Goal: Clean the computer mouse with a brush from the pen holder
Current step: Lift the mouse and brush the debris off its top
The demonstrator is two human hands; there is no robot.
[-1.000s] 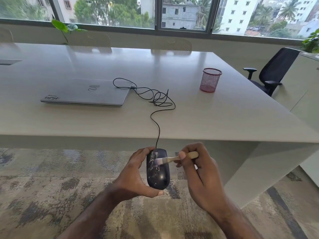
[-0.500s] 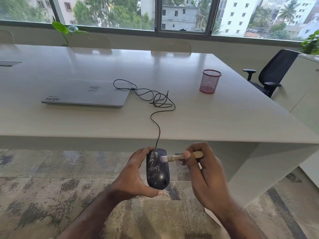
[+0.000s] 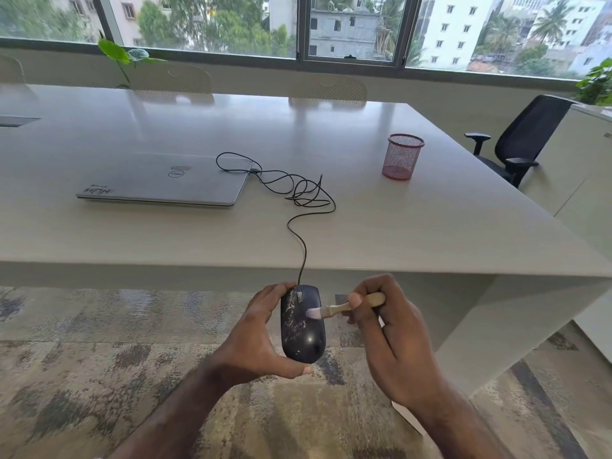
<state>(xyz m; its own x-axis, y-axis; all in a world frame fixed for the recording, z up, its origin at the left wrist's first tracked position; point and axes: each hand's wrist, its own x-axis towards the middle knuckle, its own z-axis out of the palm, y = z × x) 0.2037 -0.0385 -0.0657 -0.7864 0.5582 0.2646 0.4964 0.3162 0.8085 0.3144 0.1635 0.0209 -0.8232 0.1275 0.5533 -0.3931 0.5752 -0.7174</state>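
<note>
Left hand (image 3: 255, 339) clasps mouse (image 3: 303, 327) | right hand (image 3: 394, 339) pinches brush (image 3: 344, 306), bristles touching mouse

Your left grip (image 3: 258, 339) cradles the mouse (image 3: 303, 327) — dark, glossy, long axis pointing away from you, pale dust speckling the half nearest that grip. Its black cable (image 3: 299, 207) runs up onto the counter (image 3: 430, 226). The brush (image 3: 344, 306), pinched in your right grip (image 3: 394, 339), lies across, pale bristles touching the mouse's top. The pen holder (image 3: 402, 156) — pink mesh, upright — stands well beyond your right grip.
</note>
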